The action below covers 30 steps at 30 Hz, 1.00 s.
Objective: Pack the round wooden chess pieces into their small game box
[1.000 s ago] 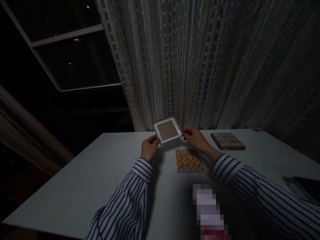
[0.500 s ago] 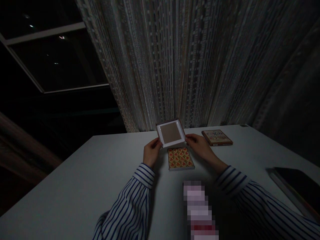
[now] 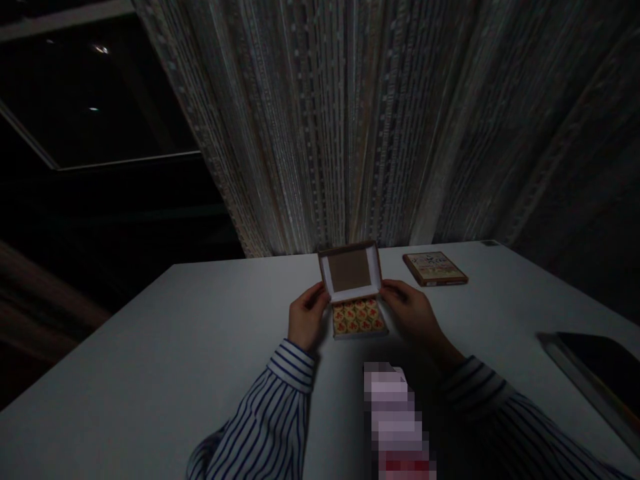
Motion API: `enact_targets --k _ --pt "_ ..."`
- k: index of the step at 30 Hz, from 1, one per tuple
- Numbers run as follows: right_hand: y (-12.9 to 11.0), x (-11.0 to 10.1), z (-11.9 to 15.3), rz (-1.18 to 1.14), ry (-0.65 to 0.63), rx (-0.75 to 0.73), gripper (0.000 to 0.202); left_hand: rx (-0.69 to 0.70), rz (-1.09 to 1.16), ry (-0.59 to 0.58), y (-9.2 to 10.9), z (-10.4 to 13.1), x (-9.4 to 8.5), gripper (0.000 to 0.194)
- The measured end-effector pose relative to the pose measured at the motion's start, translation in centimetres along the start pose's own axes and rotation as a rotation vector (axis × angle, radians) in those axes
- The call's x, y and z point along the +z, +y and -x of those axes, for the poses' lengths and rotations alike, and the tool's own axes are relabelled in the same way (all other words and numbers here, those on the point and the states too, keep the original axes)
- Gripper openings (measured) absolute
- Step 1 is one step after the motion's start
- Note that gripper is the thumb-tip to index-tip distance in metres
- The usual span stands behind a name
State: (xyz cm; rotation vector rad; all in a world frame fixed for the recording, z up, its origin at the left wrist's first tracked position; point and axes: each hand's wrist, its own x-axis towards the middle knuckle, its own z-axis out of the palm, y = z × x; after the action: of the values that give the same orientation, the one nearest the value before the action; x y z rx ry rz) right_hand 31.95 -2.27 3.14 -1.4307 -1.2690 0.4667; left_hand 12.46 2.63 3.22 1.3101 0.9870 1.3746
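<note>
Both hands hold a square box lid tilted up, its pale-rimmed inside with a brown centre facing me. My left hand pinches the lid's lower left corner, and my right hand grips its lower right corner. Just under the lid lies a shallow box of round chess pieces, pale discs with red characters set in rows. The lid's near edge covers the far rows of discs. Whether lid and box touch, I cannot tell.
A second flat box with a printed cover lies at the back right of the white table. A dark book-like object rests at the right edge. A pixelated object is near me. Curtains hang behind.
The lid has come down and nearer to me, over the far part of the disc box, and stands more steeply. Both hands have moved with it, still gripping its corners.
</note>
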Motion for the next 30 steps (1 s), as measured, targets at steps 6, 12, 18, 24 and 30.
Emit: enact_targets --k 6,12,18,24,30 --pt "1.0 0.0 0.6 0.091 -0.016 -0.017 0.029 0.012 -0.003 -0.01 -0.2 0.3 -0.3 0.033" --pt "0.1 -0.8 0.7 0.131 -0.035 -0.102 0.027 0.024 -0.057 0.036 -0.4 0.3 -0.6 0.03" --pt "-0.5 -1.7 0.6 0.035 -0.146 -0.06 0.031 0.059 -0.05 0.029 -0.7 0.2 -0.8 0.031" --pt "-0.4 -1.9 0.5 0.022 -0.279 -0.058 0.043 0.059 -0.063 0.053 -0.4 0.2 -0.8 0.028" --pt "-0.8 -1.7 0.6 -0.004 -0.273 -0.025 0.033 0.042 -0.065 0.033 -0.2 0.3 -0.7 0.031"
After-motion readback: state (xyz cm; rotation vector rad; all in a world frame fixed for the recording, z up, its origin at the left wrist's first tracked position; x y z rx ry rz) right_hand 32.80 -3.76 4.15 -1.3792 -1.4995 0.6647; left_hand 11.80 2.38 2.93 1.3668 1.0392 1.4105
